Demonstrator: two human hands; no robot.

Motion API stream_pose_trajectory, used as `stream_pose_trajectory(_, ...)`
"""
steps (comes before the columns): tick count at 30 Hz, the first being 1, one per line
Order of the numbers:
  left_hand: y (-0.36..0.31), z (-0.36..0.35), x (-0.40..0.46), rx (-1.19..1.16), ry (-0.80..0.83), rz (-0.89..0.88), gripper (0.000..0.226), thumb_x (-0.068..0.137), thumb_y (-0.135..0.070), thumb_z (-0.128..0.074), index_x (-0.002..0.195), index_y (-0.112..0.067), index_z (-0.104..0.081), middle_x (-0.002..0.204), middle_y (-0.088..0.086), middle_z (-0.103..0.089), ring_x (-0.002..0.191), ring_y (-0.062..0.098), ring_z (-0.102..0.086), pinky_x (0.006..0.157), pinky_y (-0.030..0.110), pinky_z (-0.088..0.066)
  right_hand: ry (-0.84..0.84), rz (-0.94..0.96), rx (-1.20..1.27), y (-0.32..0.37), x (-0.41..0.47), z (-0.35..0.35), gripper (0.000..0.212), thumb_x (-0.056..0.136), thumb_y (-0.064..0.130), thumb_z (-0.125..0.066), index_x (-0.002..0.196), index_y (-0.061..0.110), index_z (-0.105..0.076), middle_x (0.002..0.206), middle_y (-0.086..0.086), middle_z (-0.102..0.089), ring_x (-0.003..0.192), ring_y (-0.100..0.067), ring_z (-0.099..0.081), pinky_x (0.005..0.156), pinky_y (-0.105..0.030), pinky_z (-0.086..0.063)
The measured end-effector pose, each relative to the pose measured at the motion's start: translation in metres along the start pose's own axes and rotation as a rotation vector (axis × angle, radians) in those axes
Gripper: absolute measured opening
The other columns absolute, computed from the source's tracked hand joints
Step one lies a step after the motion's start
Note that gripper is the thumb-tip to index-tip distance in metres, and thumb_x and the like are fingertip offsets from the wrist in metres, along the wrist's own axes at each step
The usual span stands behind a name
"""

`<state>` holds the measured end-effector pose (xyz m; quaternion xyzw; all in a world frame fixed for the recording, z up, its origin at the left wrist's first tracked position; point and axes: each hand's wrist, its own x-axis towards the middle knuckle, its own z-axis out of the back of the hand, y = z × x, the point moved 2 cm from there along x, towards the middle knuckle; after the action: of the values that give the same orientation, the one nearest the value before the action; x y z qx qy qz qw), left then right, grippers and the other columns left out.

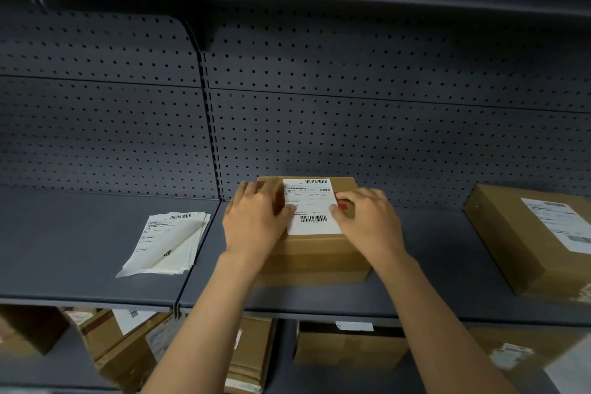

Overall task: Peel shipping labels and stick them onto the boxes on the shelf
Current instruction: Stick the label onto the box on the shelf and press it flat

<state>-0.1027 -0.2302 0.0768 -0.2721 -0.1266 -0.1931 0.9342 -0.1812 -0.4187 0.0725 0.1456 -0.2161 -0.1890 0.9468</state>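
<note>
A brown cardboard box (311, 257) stands in the middle of the grey shelf (425, 294). A white shipping label (311, 205) with barcodes lies flat on its top. My left hand (256, 217) rests palm down on the box's left top, thumb on the label's left edge. My right hand (367, 217) lies on the right side, thumb pressing the label's right edge. Both hands are flat with fingers spread and grip nothing. A stack of labels (169, 243) lies on the shelf to the left, with a curled backing sheet on top.
A second brown box (511, 249) bearing a label sits at the right end of the shelf. Perforated grey back panels rise behind. Several cardboard boxes (348, 345) fill the shelf below. Silver bags lie on the shelf above.
</note>
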Motion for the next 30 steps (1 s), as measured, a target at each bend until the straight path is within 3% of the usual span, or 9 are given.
stream_pose_trajectory(4, 0.007, 0.005, 0.0, -0.031, -0.024, -0.029, 0.049, 0.09, -0.04, -0.072, 0.136, -0.026, -0.062, 0.127, 0.007, -0.067, 0.128, 0.033, -0.056, 0.092, 0.048, -0.054, -0.02, -0.016, 0.006, -0.008, 0.001, 0.004, 0.035, 0.095, 0.041, -0.055, 0.125, 0.027, -0.067, 0.129, 0.003, -0.065, 0.126, -0.021, -0.049, 0.098, -0.043, -0.048)
stream_pose_trajectory(10, -0.017, -0.013, -0.008, -0.09, 0.008, -0.091, 0.054, 0.093, -0.04, -0.064, 0.142, -0.02, -0.059, 0.138, 0.005, -0.062, 0.137, 0.028, -0.051, 0.103, 0.047, -0.05, -0.006, 0.076, 0.031, 0.024, -0.002, -0.007, 0.043, 0.092, 0.052, -0.057, 0.126, 0.028, -0.067, 0.128, 0.005, -0.065, 0.125, -0.02, -0.048, 0.099, -0.043, -0.046)
stream_pose_trajectory(14, -0.011, -0.016, -0.011, -0.083, 0.02, -0.069, 0.059, 0.092, -0.047, -0.063, 0.145, -0.022, -0.057, 0.146, 0.006, -0.059, 0.15, 0.031, -0.037, 0.116, 0.053, -0.039, 0.01, 0.051, 0.027, 0.022, -0.005, -0.009, 0.046, 0.091, 0.055, -0.057, 0.127, 0.029, -0.066, 0.131, 0.006, -0.064, 0.129, -0.02, -0.045, 0.101, -0.043, -0.044)
stream_pose_trajectory(17, 0.004, -0.01, -0.009, -0.07, 0.038, -0.028, 0.065, 0.089, -0.057, -0.065, 0.144, -0.023, -0.057, 0.148, 0.005, -0.058, 0.151, 0.031, -0.035, 0.114, 0.054, -0.041, 0.01, 0.017, 0.014, 0.008, -0.005, -0.002, 0.045, 0.091, 0.053, -0.056, 0.127, 0.028, -0.066, 0.131, 0.006, -0.064, 0.129, -0.02, -0.045, 0.099, -0.043, -0.046)
stream_pose_trajectory(22, 0.008, 0.0, -0.006, -0.06, 0.02, -0.051, 0.062, 0.087, -0.051, -0.069, 0.14, -0.022, -0.059, 0.139, 0.006, -0.062, 0.144, 0.032, -0.044, 0.108, 0.05, -0.047, 0.001, 0.014, 0.032, 0.0, -0.004, 0.004, 0.043, 0.092, 0.05, -0.057, 0.127, 0.027, -0.066, 0.131, 0.006, -0.063, 0.129, -0.02, -0.044, 0.1, -0.044, -0.047)
stream_pose_trajectory(30, -0.008, -0.002, -0.016, -0.158, 0.055, -0.111, 0.065, 0.09, -0.041, -0.071, 0.15, -0.022, -0.051, 0.151, 0.001, -0.053, 0.155, 0.025, -0.028, 0.118, 0.041, -0.038, 0.036, 0.134, 0.047, 0.033, -0.015, -0.007, 0.045, 0.093, 0.051, -0.054, 0.133, 0.03, -0.061, 0.135, 0.008, -0.059, 0.133, -0.018, -0.039, 0.107, -0.041, -0.039)
